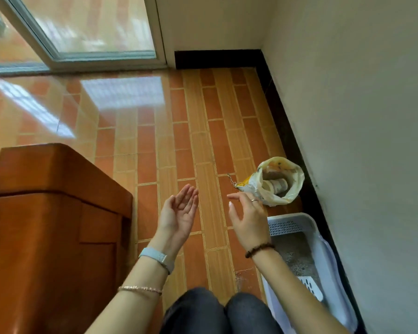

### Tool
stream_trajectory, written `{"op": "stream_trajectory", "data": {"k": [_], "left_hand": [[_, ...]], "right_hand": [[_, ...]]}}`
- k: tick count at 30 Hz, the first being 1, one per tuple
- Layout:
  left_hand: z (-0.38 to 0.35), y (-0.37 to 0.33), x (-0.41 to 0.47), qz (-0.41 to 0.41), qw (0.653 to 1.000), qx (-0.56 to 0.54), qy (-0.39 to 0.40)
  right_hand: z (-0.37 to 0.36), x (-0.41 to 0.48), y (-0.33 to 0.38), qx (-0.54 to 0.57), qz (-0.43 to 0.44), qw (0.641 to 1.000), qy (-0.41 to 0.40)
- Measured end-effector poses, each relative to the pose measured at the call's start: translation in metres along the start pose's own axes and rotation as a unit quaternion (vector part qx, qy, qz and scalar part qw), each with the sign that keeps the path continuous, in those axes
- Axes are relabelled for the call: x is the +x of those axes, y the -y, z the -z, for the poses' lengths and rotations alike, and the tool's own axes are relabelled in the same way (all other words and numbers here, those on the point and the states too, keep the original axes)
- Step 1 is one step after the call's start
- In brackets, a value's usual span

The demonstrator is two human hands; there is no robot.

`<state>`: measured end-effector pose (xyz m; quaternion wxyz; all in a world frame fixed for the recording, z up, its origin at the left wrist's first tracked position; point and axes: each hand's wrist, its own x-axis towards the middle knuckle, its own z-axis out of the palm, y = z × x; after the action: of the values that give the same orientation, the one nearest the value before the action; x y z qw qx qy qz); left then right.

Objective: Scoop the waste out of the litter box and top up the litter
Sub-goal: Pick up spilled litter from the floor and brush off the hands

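A pale blue litter box (333,268) stands on the floor along the right wall, with grey litter (293,251) inside and a white slotted scoop (310,286) lying in it. Just beyond it sits an open white and yellow litter bag (281,182), its mouth rolled down. My left hand (179,213) is held palm up above the tiles, fingers straight and holding nothing. My right hand (247,216) hovers with relaxed fingers just left of the box and near the bag, also holding nothing.
A brown wooden cabinet (53,225) fills the left foreground. A glass sliding door (82,27) is at the far left. A black skirting board (285,131) runs along the right wall. My knees (217,312) are at the bottom. A few spilled granules (239,278) lie on the tiles.
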<state>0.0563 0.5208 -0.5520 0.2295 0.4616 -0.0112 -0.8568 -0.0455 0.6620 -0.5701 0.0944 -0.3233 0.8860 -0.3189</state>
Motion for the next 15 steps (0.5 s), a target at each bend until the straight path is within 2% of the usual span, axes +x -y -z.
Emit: {"op": "stream_trajectory", "data": {"k": [4,11,13,15], "left_hand": [[-0.062,-0.037,-0.102,-0.013,0.999,-0.035,0.009],[-0.170,-0.087,-0.264,-0.005,0.998,-0.038,0.048],[-0.193,-0.097,-0.303,-0.001,0.997,-0.047,0.064],[-0.212,-0.109,-0.340,-0.008,0.995,-0.060,0.082]], "right_hand": [[0.078,-0.001,0.082,-0.033,0.036,0.999,0.018],[0.216,-0.006,0.250,0.067,0.063,0.995,0.042],[0.252,-0.010,0.290,0.119,0.048,0.990,0.054],[0.286,-0.016,0.326,0.248,-0.027,0.964,0.092]]}}
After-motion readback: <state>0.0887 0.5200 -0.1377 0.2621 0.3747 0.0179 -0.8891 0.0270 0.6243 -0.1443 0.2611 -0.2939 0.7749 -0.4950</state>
